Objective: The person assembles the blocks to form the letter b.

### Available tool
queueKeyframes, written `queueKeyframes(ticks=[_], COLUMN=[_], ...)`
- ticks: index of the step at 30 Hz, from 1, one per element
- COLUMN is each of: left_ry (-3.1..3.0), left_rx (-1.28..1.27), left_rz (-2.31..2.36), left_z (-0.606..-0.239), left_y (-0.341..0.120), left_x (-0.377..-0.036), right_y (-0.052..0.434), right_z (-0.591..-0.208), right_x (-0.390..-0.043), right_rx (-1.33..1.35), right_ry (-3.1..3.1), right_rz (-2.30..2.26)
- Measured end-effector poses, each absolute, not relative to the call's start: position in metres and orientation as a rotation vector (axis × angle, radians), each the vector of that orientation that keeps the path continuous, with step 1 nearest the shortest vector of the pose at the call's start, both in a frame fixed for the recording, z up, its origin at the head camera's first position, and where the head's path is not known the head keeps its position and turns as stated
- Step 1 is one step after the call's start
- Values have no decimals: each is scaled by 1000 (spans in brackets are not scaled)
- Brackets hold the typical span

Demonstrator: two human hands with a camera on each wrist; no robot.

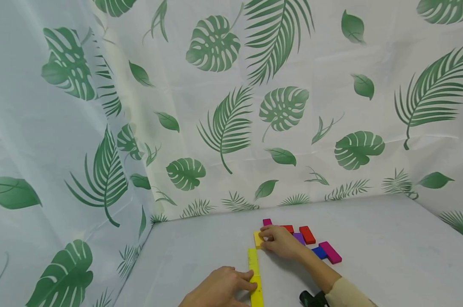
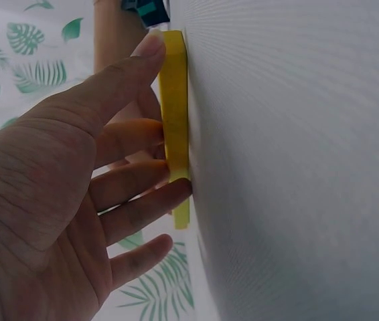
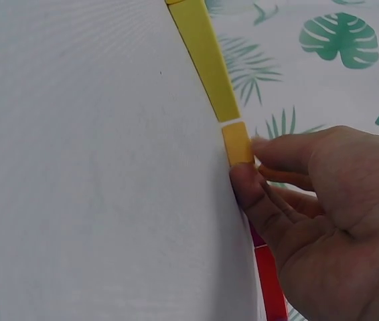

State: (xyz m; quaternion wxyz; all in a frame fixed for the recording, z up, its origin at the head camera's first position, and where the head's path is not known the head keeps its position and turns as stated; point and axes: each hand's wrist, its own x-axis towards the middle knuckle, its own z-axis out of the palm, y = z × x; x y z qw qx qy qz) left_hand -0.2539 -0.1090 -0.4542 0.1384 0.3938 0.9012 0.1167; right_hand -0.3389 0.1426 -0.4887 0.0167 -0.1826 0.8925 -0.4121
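Two long yellow blocks (image 1: 253, 261) lie end to end on the white table. My left hand (image 1: 225, 286) is beside this row, its fairly straight fingers touching the side of the blocks. In the left wrist view the thumb rests on a yellow block (image 2: 175, 100) at one end, the fingers spread along it. Just past the row's far end, my right hand (image 1: 281, 243) pinches a short orange-yellow block (image 3: 235, 140) between thumb and fingers. A narrow gap separates it from the neighbouring yellow block (image 3: 206, 60).
Around the right hand lie a magenta block (image 1: 267, 222), red blocks (image 1: 307, 235), a purple block (image 1: 299, 238), a blue block (image 1: 319, 253) and another magenta block (image 1: 330, 252). A black object (image 1: 312, 299) is by the right sleeve. Leaf-patterned sheets (image 1: 231, 128) enclose the table.
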Motion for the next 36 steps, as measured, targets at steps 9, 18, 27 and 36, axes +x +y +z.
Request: queueKeyframes(ticks=[9, 18, 27, 36], left_ry=[2607, 2611, 2613, 2628], left_rx=[1130, 1185, 1261, 1215], left_rz=[348, 357, 349, 331], left_z=[-453, -454, -455, -454], left_y=[-110, -109, -110, -110], left_x=[-253, -253, -253, -253], right_y=[138, 129, 127, 128], right_z=[-490, -488, -487, -495], right_x=[-342, -349, -357, -360], right_rx=[-552, -558, -435, -503], right_ry=[2776, 2855, 2686, 2712], right_rz=[-1323, -1284, -1423, -1440])
